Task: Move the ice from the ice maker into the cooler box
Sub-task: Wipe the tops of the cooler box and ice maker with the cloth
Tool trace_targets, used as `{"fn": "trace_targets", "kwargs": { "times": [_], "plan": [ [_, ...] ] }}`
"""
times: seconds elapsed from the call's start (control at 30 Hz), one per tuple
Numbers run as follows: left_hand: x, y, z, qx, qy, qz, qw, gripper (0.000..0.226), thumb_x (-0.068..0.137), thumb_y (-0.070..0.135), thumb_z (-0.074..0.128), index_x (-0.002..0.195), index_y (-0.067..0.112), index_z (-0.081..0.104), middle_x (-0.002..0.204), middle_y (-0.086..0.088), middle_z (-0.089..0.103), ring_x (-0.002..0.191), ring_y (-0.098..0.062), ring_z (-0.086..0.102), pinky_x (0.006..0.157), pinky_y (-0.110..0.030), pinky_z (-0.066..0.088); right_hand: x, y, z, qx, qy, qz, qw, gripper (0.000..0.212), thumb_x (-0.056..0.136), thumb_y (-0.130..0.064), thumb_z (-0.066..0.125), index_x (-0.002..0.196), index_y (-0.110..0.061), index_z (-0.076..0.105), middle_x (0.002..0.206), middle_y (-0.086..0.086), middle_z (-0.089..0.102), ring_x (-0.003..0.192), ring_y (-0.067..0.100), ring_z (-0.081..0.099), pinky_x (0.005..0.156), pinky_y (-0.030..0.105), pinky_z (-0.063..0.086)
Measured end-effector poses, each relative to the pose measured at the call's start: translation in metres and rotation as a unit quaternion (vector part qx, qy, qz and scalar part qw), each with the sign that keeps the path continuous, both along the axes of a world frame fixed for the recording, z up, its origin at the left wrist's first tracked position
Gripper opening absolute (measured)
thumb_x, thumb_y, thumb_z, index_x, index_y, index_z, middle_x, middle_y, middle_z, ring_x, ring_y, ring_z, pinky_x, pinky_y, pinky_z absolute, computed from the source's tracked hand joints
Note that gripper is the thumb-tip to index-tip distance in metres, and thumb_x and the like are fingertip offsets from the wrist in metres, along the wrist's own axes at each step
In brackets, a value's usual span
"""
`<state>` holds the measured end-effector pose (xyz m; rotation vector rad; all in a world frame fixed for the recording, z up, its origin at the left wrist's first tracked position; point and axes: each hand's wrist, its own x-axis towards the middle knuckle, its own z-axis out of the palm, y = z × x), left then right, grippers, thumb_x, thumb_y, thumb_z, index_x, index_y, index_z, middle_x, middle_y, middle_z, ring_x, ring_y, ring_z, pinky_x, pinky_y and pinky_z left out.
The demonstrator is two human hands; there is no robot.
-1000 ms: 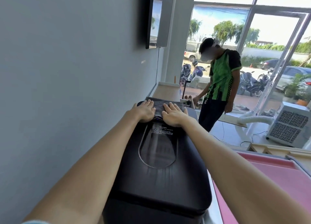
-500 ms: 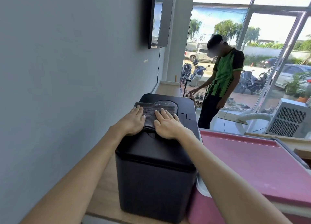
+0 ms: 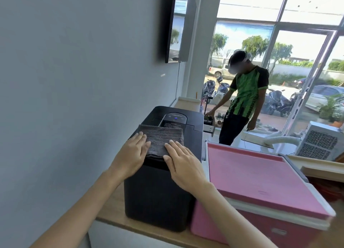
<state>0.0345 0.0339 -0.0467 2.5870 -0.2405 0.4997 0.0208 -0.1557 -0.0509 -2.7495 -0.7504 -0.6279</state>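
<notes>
Barely started tbh. Ice maker (image 3: 160, 173) at 6 o'clock on the wooden bench (image 3: 111, 216), lid down, so no ice visible atm. Folded grey towel (image 3: 162, 138) lying on top. Left hand (image 3: 130, 155) and right hand (image 3: 183, 164) both flat on the lid w/ fingers straight, tips over the towel's near edge, gripping nothing. Pink cooler box (image 3: 260, 191) touching the maker at 3 o'clock, lid also closed. Still to do, prob: clear towel, open both lids, scoop ice across. Other person (image 3: 243, 102) at 1 o'clock, not involved.
</notes>
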Motion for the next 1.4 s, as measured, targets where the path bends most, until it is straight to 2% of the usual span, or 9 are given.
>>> {"fn": "trace_targets", "kwargs": {
  "times": [0.1, 0.2, 0.27, 0.4, 0.6, 0.83, 1.03, 1.23, 1.4],
  "plan": [
    [-0.023, 0.001, -0.016, 0.055, -0.069, -0.015, 0.996, 0.094, 0.081, 0.073, 0.01, 0.139, 0.006, 0.037, 0.148, -0.009, 0.036, 0.14, -0.019, 0.027, 0.114, -0.021, 0.011, -0.009, -0.017, -0.012, 0.005, -0.062, 0.011, 0.998, 0.051, 0.096, -0.042, 0.042, 0.134, -0.01, 0.052, 0.14, 0.007, 0.053, 0.13, 0.022, 0.048, 0.108, 0.036, 0.041],
    [-0.039, -0.001, -0.027, 0.138, -0.097, -0.018, 0.985, 0.084, 0.077, 0.061, 0.049, 0.136, 0.002, 0.041, 0.141, -0.012, 0.046, 0.133, -0.023, 0.038, 0.113, -0.03, 0.015, -0.017, -0.026, -0.016, 0.02, -0.085, 0.026, 0.996, 0.048, 0.082, -0.025, 0.072, 0.126, -0.009, 0.06, 0.129, 0.007, 0.062, 0.121, 0.023, 0.058, 0.099, 0.036, 0.05],
    [-0.045, -0.006, -0.029, 0.166, -0.117, -0.001, 0.979, 0.08, 0.067, 0.035, 0.077, 0.132, 0.0, 0.046, 0.136, -0.014, 0.051, 0.128, -0.027, 0.046, 0.111, -0.035, 0.019, -0.023, -0.03, -0.014, 0.016, -0.093, 0.029, 0.995, 0.052, 0.072, -0.008, 0.08, 0.121, -0.011, 0.065, 0.124, 0.005, 0.066, 0.116, 0.02, 0.062, 0.094, 0.033, 0.052],
    [-0.056, -0.024, -0.025, 0.155, -0.178, 0.041, 0.971, 0.074, 0.05, -0.021, 0.07, 0.121, 0.0, 0.059, 0.122, -0.015, 0.063, 0.113, -0.028, 0.061, 0.097, -0.035, 0.044, -0.034, -0.045, -0.006, 0.04, -0.111, 0.029, 0.993, 0.053, 0.06, 0.004, 0.08, 0.109, -0.015, 0.072, 0.111, -0.002, 0.072, 0.105, 0.014, 0.068, 0.084, 0.027, 0.054],
    [-0.093, -0.062, -0.019, 0.116, -0.164, 0.015, 0.98, 0.059, 0.056, -0.006, 0.078, 0.111, 0.012, 0.066, 0.114, -0.004, 0.069, 0.106, -0.02, 0.066, 0.074, -0.031, 0.057, -0.058, -0.091, 0.002, 0.106, -0.038, 0.043, 0.993, 0.042, 0.075, 0.005, 0.065, 0.112, -0.015, 0.067, 0.106, -0.004, 0.072, 0.09, 0.022, 0.069, 0.07, 0.038, 0.059],
    [-0.143, -0.128, -0.012, 0.033, -0.164, -0.058, 0.984, 0.049, 0.069, -0.006, 0.071, 0.116, 0.008, 0.064, 0.114, -0.007, 0.068, 0.106, -0.021, 0.065, 0.093, -0.033, 0.049, -0.107, -0.164, -0.009, 0.208, -0.036, 0.068, 0.975, 0.036, 0.083, 0.012, 0.06, 0.113, -0.007, 0.067, 0.106, 0.006, 0.072, 0.092, 0.019, 0.069, 0.084, 0.022, 0.054],
    [-0.171, -0.196, -0.026, -0.055, -0.072, -0.125, 0.988, 0.038, 0.082, -0.001, 0.059, 0.117, 0.011, 0.063, 0.113, 0.0, 0.068, 0.105, -0.013, 0.063, 0.096, -0.024, 0.047, -0.15, -0.238, -0.023, 0.217, 0.013, 0.022, 0.976, 0.035, 0.081, 0.011, 0.059, 0.108, -0.009, 0.07, 0.099, 0.002, 0.074, 0.086, 0.011, 0.067, 0.077, 0.009, 0.049],
    [-0.185, -0.266, -0.07, -0.062, 0.14, -0.186, 0.971, 0.015, 0.085, 0.021, 0.062, 0.097, 0.018, 0.071, 0.071, 0.007, 0.068, 0.058, -0.01, 0.059, 0.06, -0.028, 0.05, -0.183, -0.318, -0.068, 0.152, 0.177, -0.121, 0.965, 0.032, 0.084, -0.008, 0.052, 0.101, -0.028, 0.071, 0.095, -0.005, 0.074, 0.088, 0.019, 0.066, 0.074, 0.038, 0.056],
    [-0.184, -0.325, -0.1, -0.017, 0.207, -0.215, 0.954, 0.016, 0.082, 0.027, 0.064, 0.09, 0.016, 0.072, 0.067, 0.007, 0.06, 0.059, -0.007, 0.051, 0.058, -0.024, 0.04, -0.21, -0.37, -0.09, 0.153, 0.26, -0.182, 0.936, 0.053, 0.085, -0.007, 0.054, 0.054, -0.05, 0.053, 0.057, -0.013, 0.052, 0.06, 0.014, 0.046, 0.056, 0.03, 0.04]
  ]
}}
